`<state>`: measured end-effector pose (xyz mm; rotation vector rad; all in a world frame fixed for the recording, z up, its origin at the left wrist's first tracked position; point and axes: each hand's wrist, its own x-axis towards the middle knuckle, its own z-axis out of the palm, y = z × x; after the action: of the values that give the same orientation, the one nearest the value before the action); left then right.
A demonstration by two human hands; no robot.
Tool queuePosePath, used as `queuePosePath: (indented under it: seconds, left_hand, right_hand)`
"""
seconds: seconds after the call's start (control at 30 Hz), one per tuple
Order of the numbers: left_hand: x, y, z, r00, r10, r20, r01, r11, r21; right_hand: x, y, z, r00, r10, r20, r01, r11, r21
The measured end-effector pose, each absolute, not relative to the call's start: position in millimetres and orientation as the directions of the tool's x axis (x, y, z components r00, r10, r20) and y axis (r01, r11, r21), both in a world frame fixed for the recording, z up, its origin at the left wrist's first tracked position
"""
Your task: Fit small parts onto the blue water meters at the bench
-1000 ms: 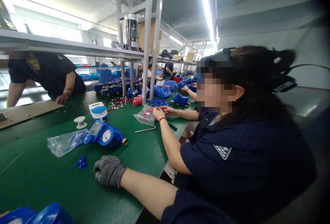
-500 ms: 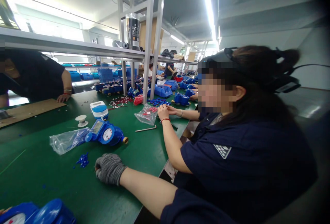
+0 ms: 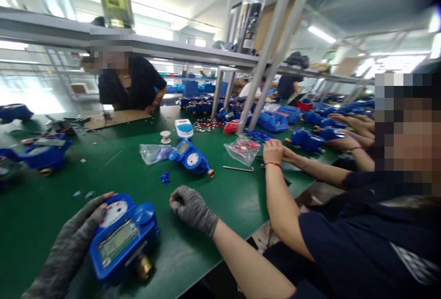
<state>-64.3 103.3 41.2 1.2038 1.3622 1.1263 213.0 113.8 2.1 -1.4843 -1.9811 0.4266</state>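
Note:
My left hand [image 3: 81, 225], in a grey fingerless glove, grips the far left side of a blue water meter [image 3: 124, 239]. The meter has a white dial, a small display screen and a brass threaded end turned towards me. My right hand [image 3: 193, 209], also gloved, rests on the green table with its fingers curled closed; whatever they may hold is hidden. Just beyond it lies a little heap of small blue parts [image 3: 164, 178]. A second blue water meter [image 3: 192, 157] lies farther back, beside a clear plastic bag [image 3: 155, 153].
A co-worker's hands [image 3: 274, 152] are at work on the right, near a bag of red parts [image 3: 243, 148] and a hex key [image 3: 238, 168]. Another person [image 3: 132, 83] leans at the far side. A white spool [image 3: 165, 136] and blue bins [image 3: 275, 119] stand farther back, under a metal shelf [image 3: 193, 51].
The view has swung left and down, bringing my left hand and the whole near meter into sight. My right hand remains curled on the table near the small blue parts.

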Motion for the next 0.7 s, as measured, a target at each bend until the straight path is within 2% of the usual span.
queuePosePath:
  seconds: [0.07, 0.17, 0.4, 0.53, 0.7]
  left_hand:
    - [-66, 102, 39, -0.022, 0.991, -0.130, 0.002, 0.130, 0.991]
    - [-63, 106, 37, -0.011, 0.995, -0.099, -0.062, 0.098, 0.993]
    - [-62, 111, 32, -0.028, 0.999, -0.015, -0.091, 0.013, 0.996]
    - [-60, 111, 31, -0.054, 0.998, -0.012, -0.119, 0.005, 0.993]
    - [-60, 110, 31, -0.058, 0.998, 0.008, -0.121, -0.015, 0.993]
  right_hand:
    - [209, 100, 8, -0.187, 0.922, 0.340, 0.634, 0.378, -0.675]
    - [202, 84, 14, -0.239, 0.912, 0.333, 0.541, 0.410, -0.734]
    - [191, 77, 11, -0.340, 0.881, 0.330, 0.515, 0.468, -0.719]
    - [194, 80, 9, -0.397, 0.836, 0.378, 0.528, 0.545, -0.651]
    - [199, 78, 10, -0.527, 0.747, 0.404, 0.599, 0.664, -0.446]
